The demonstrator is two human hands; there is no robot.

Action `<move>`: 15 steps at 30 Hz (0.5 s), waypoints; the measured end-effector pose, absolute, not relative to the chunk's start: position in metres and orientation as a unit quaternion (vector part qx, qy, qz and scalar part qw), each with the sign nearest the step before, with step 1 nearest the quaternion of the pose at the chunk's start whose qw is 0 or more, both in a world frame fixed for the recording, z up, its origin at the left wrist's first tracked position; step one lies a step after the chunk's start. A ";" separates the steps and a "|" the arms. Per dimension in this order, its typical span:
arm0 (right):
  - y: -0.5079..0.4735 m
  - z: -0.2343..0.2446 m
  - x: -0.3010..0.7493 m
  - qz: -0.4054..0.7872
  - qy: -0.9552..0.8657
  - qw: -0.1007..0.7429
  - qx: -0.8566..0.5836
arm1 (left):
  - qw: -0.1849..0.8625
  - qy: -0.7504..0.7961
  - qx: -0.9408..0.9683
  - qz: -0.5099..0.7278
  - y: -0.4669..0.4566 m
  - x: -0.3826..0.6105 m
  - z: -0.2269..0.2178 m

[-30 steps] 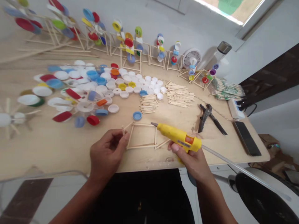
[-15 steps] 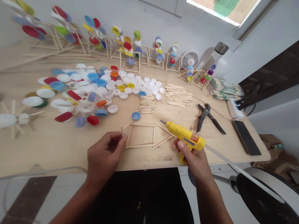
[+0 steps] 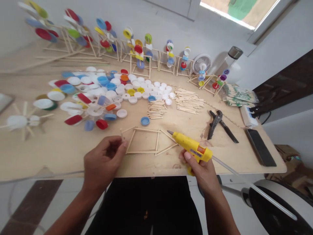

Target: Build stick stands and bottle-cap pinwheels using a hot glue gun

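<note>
My right hand (image 3: 201,169) grips a yellow glue gun (image 3: 192,148) with a clear glue stick trailing back to the right. Its nozzle points left at the right corner of a flat frame of wooden sticks (image 3: 144,141) lying on the wooden table (image 3: 61,150). My left hand (image 3: 102,161) pinches a short wooden stick (image 3: 121,133) upright at the frame's left corner. A blue bottle cap (image 3: 145,121) lies just beyond the frame.
Piles of cut sticks (image 3: 188,99) and many coloured bottle caps (image 3: 107,89) cover the table's middle and left. Stick-and-cap models (image 3: 137,52) line the back wall. Pliers (image 3: 216,122), a phone (image 3: 260,147) and a power strip (image 3: 246,116) lie at the right.
The glue gun's nozzle has drawn back from the frame's top right corner toward the right point. My left hand keeps its pinch on the stick. The view has shifted slightly.
</note>
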State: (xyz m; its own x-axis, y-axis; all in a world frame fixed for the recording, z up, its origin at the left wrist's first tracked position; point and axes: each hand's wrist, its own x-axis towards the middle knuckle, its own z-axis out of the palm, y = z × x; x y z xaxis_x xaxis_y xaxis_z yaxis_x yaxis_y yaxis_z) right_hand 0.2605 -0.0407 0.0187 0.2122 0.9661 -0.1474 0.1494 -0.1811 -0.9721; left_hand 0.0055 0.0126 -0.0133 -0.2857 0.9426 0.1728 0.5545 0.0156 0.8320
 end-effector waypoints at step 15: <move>-0.040 0.018 0.257 0.428 -0.444 0.460 -0.639 | 0.233 0.664 0.556 0.442 0.006 0.010 -0.011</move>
